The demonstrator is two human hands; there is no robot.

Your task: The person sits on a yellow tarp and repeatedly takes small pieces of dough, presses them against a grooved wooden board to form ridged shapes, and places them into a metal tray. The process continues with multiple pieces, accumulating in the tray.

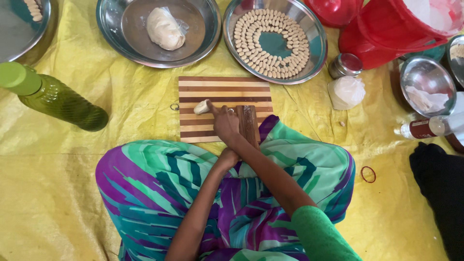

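My right hand (225,123) reaches over a striped wooden board (227,86), its fingertips on a small pale dough piece (201,107) at the board's left side. A narrow ridged wooden paddle (249,124) lies on the board just right of that hand. My left hand (228,157) is at the board's near edge, tucked under my right wrist, and its fingers are hidden. A steel dish (314,46) behind the board holds several small shaped dough pieces (270,43) laid in rings. Another steel dish (113,36) holds a dough lump (164,28) in clear plastic.
A green bottle (53,96) lies at the left on the yellow sheet (72,193). At the right are a red bucket (386,34), a small steel tin (345,65), a white bag (346,92), a steel bowl (427,86) and a small bottle (425,128). Dark cloth (440,183) sits at far right.
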